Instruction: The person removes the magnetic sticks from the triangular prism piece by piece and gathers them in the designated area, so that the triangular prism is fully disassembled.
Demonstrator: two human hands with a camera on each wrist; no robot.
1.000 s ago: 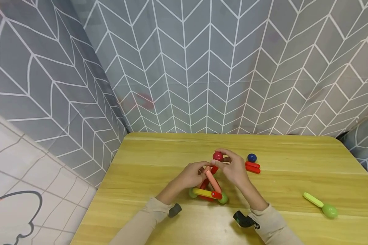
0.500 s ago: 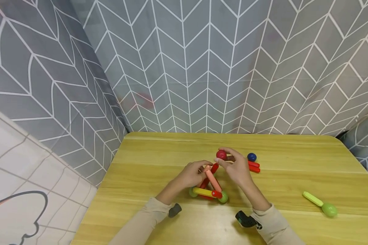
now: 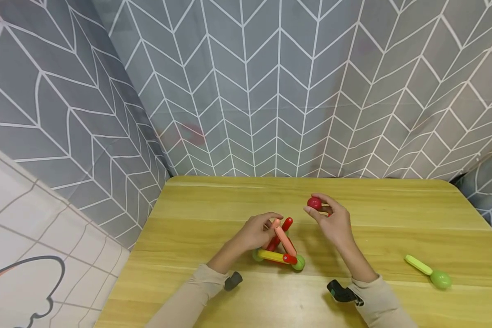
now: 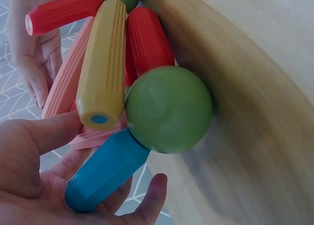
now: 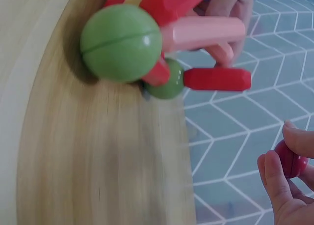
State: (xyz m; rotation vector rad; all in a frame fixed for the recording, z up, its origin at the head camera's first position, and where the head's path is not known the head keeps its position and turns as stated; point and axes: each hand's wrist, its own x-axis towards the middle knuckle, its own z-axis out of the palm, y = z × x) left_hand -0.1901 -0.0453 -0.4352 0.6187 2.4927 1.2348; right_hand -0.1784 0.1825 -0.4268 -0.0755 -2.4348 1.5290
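A frame of coloured rods and green balls stands on the table, left of centre in the head view. My left hand [image 3: 252, 234] grips it near the top, fingers at the upper ends of the pink rods [image 3: 285, 241]. A yellow rod [image 3: 272, 256] runs along its front to a green ball [image 3: 298, 263], while a red rod [image 3: 287, 223] sticks up at the back. In the left wrist view a blue rod [image 4: 108, 171] from the nearer green ball [image 4: 169, 109] lies over my fingers. Off to the right, my right hand [image 3: 338, 223] pinches a red ball [image 3: 314, 203] between thumb and fingers.
On the wooden table [image 3: 213, 196], a light green rod [image 3: 419, 265] joined to a green ball [image 3: 440, 279] lies at the far right. My right hand mostly hides the loose red pieces behind it. A patterned grey curtain [image 3: 262, 91] hangs beyond the back edge.
My right hand has moved right, carrying the red ball away from the upright red rod, and now covers the blue ball and loose red rods. My left hand stays on the frame.
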